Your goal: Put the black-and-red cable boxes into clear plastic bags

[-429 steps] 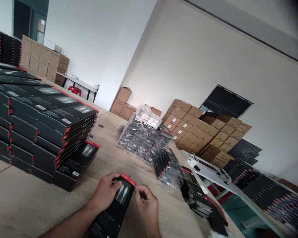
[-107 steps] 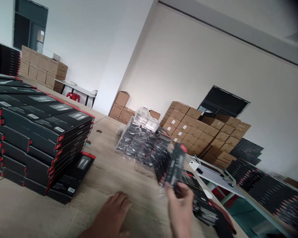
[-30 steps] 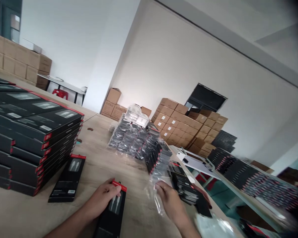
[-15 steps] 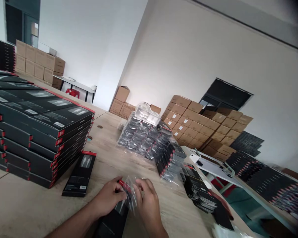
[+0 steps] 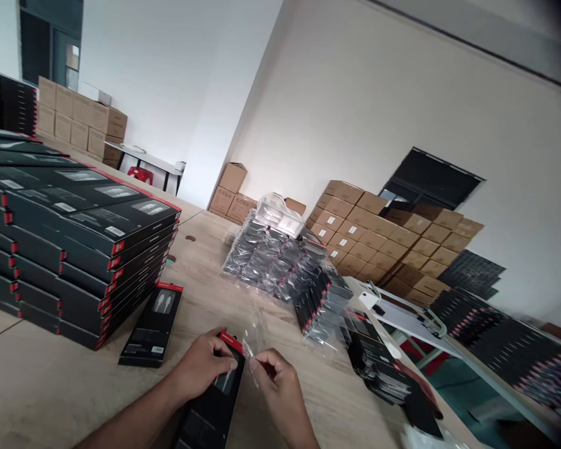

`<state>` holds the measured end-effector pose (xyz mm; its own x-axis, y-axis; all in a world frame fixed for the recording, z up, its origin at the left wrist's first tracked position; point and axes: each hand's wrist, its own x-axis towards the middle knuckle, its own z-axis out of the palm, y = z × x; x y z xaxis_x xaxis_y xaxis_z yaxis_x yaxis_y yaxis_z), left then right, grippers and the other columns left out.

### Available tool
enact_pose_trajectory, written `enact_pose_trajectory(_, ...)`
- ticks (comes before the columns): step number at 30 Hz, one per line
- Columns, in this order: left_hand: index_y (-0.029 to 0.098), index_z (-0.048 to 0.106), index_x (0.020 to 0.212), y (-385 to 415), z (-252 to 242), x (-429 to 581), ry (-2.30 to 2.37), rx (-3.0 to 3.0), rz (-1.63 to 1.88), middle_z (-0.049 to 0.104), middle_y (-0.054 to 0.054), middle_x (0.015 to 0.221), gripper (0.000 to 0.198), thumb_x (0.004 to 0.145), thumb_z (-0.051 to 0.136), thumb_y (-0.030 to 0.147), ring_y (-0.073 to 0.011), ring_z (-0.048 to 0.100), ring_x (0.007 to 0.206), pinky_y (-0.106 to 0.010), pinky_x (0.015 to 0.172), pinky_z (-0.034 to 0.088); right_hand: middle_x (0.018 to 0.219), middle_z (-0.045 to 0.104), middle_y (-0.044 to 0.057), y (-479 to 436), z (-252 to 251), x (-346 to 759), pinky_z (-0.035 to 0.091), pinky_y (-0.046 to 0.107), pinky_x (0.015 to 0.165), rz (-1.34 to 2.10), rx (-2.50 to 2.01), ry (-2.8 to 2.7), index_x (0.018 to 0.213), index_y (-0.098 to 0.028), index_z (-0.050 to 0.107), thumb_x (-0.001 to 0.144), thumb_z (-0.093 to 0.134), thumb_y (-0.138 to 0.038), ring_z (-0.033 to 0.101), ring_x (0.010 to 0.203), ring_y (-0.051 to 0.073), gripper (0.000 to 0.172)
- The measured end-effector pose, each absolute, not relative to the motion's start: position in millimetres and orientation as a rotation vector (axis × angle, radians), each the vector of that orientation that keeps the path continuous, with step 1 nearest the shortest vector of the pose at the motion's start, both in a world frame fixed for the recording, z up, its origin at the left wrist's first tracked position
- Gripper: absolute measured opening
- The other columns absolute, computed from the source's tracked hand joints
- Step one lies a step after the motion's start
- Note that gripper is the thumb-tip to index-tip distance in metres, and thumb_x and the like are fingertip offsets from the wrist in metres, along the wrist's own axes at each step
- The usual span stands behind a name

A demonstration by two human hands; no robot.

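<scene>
My left hand [image 5: 210, 365] is closed on the upper left edge of a slim black box [image 5: 208, 415] with a red top end, its thumb lying over the front near a window showing white cable plugs. The box's lower end runs out of the picture. To the right of that red end, my right hand [image 5: 275, 371] pinches a crumpled clear plastic bag [image 5: 256, 333], which stands up from its fingertips, apart from the box. Another such black box [image 5: 152, 327] lies face up on the wooden table [image 5: 206, 305], left of my hands.
A tall stack of black boxes [image 5: 88, 249] stands at the left. Bagged boxes [image 5: 280, 262] with a white plastic basket [image 5: 279, 215] on top sit farther back. Loose black packaging [image 5: 378, 362] lies at the right edge. Brown cartons [image 5: 364, 231] are piled by the wall.
My right hand has drawn the clear bag away from the box's red end, which now shows uncovered. My left hand stays at the box.
</scene>
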<state>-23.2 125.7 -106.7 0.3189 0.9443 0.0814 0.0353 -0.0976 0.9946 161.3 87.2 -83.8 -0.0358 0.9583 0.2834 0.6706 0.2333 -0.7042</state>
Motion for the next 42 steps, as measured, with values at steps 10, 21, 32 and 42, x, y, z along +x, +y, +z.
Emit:
enact_pose_trajectory(10, 0.022, 0.070, 0.063, 124, -101, -26, 0.896, 1.445, 0.998, 0.073, -0.006, 0.102, 0.011, 0.068, 0.066, 0.030, -0.0278, 0.048, 0.127, -0.035, 0.110, 0.030, 0.059, 0.054, -0.004, 88, -90, 152, 0.038, 0.024, 0.056, 0.872, -1.395, -1.621, 0.065, -0.018, 0.063, 0.075, 0.068, -0.040, 0.047, 0.057, 0.012, 0.024)
enact_pose_trajectory(21, 0.021, 0.070, 0.063, 124, -106, -24, 0.970, 1.456, 0.978, 0.063, -0.009, 0.126, 0.009, 0.067, 0.066, 0.027, -0.0286, 0.044, 0.132, -0.037, 0.108, 0.031, 0.061, 0.051, -0.004, 90, -85, 157, 0.039, 0.024, 0.056, 0.714, -1.447, -1.614, 0.066, -0.019, 0.059, 0.077, 0.063, -0.049, 0.047, 0.060, 0.013, 0.033)
enact_pose_trajectory(32, 0.023, 0.069, 0.059, 124, -107, -17, 1.048, 1.493, 1.050, 0.072, -0.006, 0.105, 0.019, 0.074, 0.059, 0.029, -0.0259, 0.037, 0.137, -0.036, 0.111, 0.028, 0.070, 0.064, 0.001, 91, -97, 155, 0.045, 0.025, 0.058, -0.067, -1.585, -1.814, 0.078, -0.024, 0.057, 0.075, 0.050, -0.018, 0.060, 0.061, 0.017, 0.010)
enact_pose_trajectory(42, 0.017, 0.041, 0.136, 122, -104, -31, 0.800, 1.009, 0.890, 0.063, -0.010, 0.121, 0.078, 0.061, 0.063, 0.022, -0.0249, 0.063, 0.102, -0.035, 0.086, 0.047, 0.079, 0.065, 0.006, 101, -99, 191, 0.049, 0.029, 0.067, -0.080, -1.464, -1.662, 0.079, -0.021, 0.064, 0.089, 0.049, -0.032, 0.062, 0.072, 0.019, 0.022)
